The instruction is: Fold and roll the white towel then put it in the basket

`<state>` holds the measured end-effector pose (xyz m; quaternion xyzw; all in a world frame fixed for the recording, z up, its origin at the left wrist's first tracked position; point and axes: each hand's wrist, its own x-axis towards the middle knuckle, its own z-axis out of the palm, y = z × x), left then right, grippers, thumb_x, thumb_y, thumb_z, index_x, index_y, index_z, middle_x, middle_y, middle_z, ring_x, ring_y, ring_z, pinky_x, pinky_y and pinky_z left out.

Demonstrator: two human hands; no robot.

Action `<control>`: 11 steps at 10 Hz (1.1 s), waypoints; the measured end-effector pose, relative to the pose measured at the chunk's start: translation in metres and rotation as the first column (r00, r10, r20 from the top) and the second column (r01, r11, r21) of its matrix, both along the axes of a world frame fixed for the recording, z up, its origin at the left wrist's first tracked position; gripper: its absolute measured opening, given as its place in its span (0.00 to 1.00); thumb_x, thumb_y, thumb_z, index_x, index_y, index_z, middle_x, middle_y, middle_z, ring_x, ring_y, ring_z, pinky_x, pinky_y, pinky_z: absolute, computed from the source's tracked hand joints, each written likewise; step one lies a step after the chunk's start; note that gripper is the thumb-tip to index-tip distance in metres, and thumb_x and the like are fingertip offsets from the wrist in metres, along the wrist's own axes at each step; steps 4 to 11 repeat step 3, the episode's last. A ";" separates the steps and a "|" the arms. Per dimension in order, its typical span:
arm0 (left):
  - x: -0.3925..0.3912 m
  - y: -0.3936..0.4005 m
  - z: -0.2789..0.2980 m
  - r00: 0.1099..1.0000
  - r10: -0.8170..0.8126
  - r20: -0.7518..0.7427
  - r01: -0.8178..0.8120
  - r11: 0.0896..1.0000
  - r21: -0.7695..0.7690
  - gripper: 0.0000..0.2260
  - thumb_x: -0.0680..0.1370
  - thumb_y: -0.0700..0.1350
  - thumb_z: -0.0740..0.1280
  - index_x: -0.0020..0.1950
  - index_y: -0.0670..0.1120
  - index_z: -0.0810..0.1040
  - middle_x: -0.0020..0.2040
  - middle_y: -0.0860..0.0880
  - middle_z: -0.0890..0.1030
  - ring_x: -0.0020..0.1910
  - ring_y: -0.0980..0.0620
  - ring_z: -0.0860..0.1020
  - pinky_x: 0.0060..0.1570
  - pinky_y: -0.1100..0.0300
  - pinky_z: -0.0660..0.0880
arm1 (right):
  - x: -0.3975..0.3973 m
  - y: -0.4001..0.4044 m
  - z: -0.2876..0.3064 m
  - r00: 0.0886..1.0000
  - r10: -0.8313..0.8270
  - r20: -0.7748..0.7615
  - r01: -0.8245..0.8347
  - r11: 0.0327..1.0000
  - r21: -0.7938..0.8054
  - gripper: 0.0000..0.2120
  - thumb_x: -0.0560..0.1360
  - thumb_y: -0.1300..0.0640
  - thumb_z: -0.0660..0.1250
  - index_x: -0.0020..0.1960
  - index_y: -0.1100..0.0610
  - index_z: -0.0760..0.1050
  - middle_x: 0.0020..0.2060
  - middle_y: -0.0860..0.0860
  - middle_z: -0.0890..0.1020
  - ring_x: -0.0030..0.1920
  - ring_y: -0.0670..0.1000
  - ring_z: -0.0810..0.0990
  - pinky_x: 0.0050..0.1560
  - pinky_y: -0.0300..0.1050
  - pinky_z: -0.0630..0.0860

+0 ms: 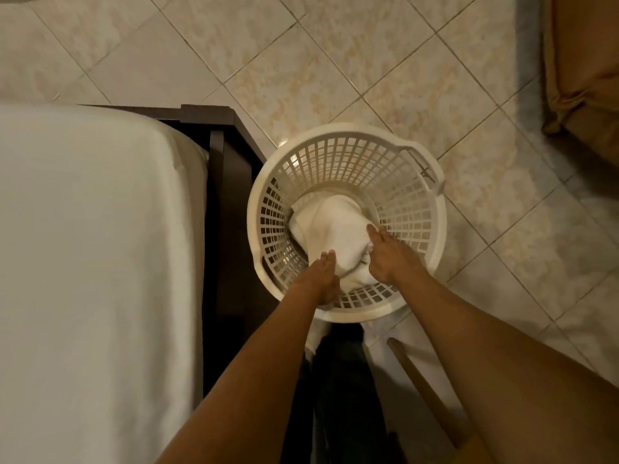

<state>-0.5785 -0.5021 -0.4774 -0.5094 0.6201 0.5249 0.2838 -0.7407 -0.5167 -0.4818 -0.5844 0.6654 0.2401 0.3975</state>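
Open hands (323, 279) on towel (330, 229), in basket (432, 195).

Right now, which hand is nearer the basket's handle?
Right. The right hand rests on the towel, on the side toward the handle; the left hand is inside the opposite wall.

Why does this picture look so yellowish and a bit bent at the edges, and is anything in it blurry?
Head view: warm, dim indoor light tints the white towel and basket cream; the wide-angle lens bows the floor tiles and stretches the forearms near the bottom; the left hand and right hand look slightly soft; a small glare spot shines on the tile beside the basket rim.
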 end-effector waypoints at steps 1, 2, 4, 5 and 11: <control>0.007 -0.010 0.018 0.996 -0.064 0.070 0.067 0.997 -0.048 0.29 0.83 0.47 0.54 0.79 0.40 0.45 0.79 0.39 0.49 0.78 0.40 0.55 0.76 0.45 0.54 | 0.001 -0.006 0.025 0.997 0.060 -0.058 -0.058 0.998 0.025 0.29 0.81 0.54 0.53 0.78 0.56 0.46 0.78 0.56 0.53 0.76 0.58 0.55 0.74 0.59 0.59; 0.013 -0.025 0.039 0.987 -0.106 0.119 0.121 0.984 -0.127 0.28 0.83 0.48 0.53 0.79 0.40 0.47 0.79 0.38 0.51 0.77 0.40 0.55 0.77 0.44 0.54 | -0.001 -0.013 0.053 0.991 0.096 -0.095 -0.096 0.995 0.005 0.28 0.82 0.51 0.51 0.78 0.57 0.47 0.78 0.56 0.53 0.77 0.57 0.53 0.74 0.58 0.57; 0.015 -0.037 0.063 0.987 -0.095 0.126 0.117 0.978 -0.173 0.28 0.82 0.47 0.54 0.79 0.40 0.48 0.79 0.39 0.51 0.78 0.41 0.55 0.76 0.43 0.58 | 0.000 -0.021 0.076 0.990 0.094 -0.103 -0.098 0.995 -0.028 0.28 0.82 0.49 0.49 0.78 0.57 0.47 0.78 0.56 0.53 0.78 0.57 0.50 0.76 0.58 0.53; 0.015 -0.037 0.063 0.987 -0.095 0.126 0.117 0.978 -0.173 0.28 0.82 0.47 0.54 0.79 0.40 0.48 0.79 0.39 0.51 0.78 0.41 0.55 0.76 0.43 0.58 | 0.000 -0.021 0.076 0.990 0.094 -0.103 -0.098 0.995 -0.028 0.28 0.82 0.49 0.49 0.78 0.57 0.47 0.78 0.56 0.53 0.78 0.57 0.50 0.76 0.58 0.53; 0.015 -0.037 0.063 0.987 -0.095 0.126 0.117 0.978 -0.173 0.28 0.82 0.47 0.54 0.79 0.40 0.48 0.79 0.39 0.51 0.78 0.41 0.55 0.76 0.43 0.58 | 0.000 -0.021 0.076 0.990 0.094 -0.103 -0.098 0.995 -0.028 0.28 0.82 0.49 0.49 0.78 0.57 0.47 0.78 0.56 0.53 0.78 0.57 0.50 0.76 0.58 0.53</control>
